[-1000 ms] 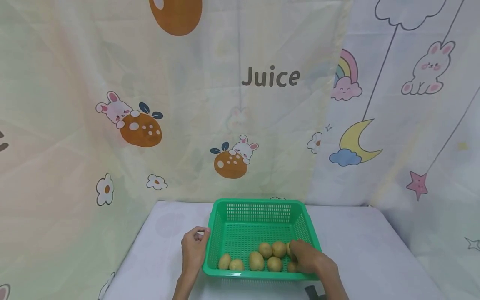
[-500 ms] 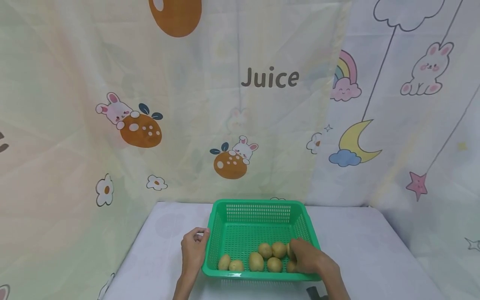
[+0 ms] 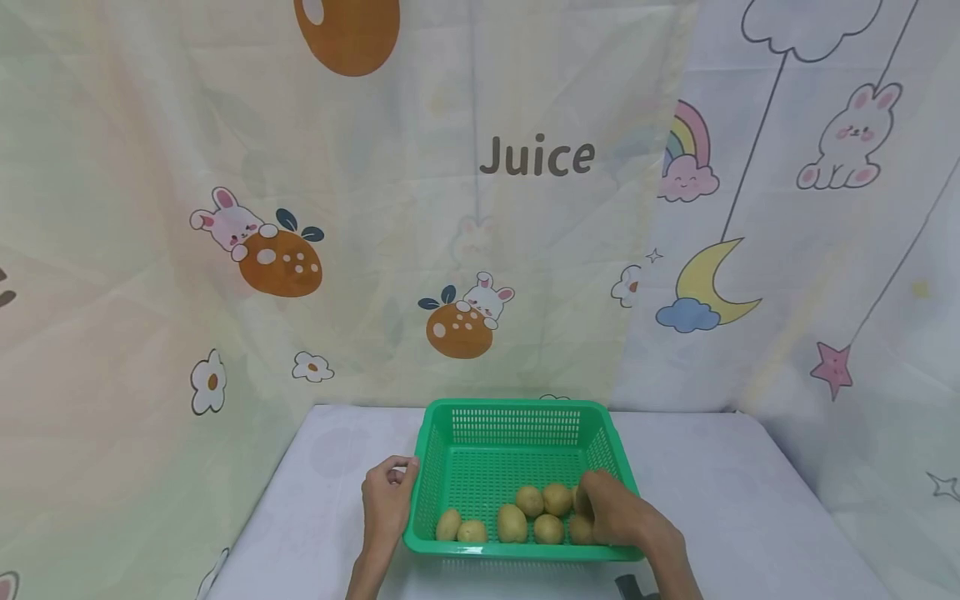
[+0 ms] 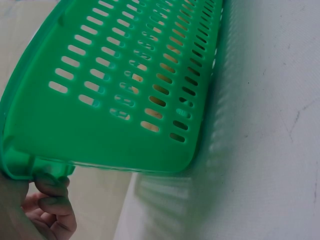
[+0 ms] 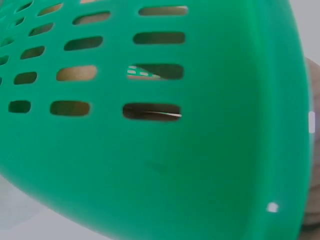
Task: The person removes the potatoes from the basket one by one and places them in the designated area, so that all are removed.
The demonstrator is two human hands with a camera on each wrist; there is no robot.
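A green slotted basket point(image 3: 510, 406) stands on the white-covered table point(image 3: 750, 500); its outer wall point(image 5: 150, 165) fills the right wrist view. Several small yellow-brown potatoes point(image 3: 512, 522) lie along its near side. My left hand point(image 3: 390, 487) grips the basket's left rim, and its curled fingers point(image 4: 52, 197) show under the rim point(image 4: 30, 167) in the left wrist view. My right hand point(image 3: 592, 504) reaches inside at the right, fingers curled over a potato point(image 3: 579, 528) that it mostly hides.
Cartoon-print curtains point(image 3: 480, 208) hang close behind the table and along both sides. The table's bare cloth stretches left point(image 3: 315, 500) and right of the basket. A dark object point(image 3: 633, 583) peeks in at the bottom edge under my right forearm.
My right hand has shifted slightly over the potatoes at the basket's right. My left hand keeps its hold on the rim, and the basket has not moved.
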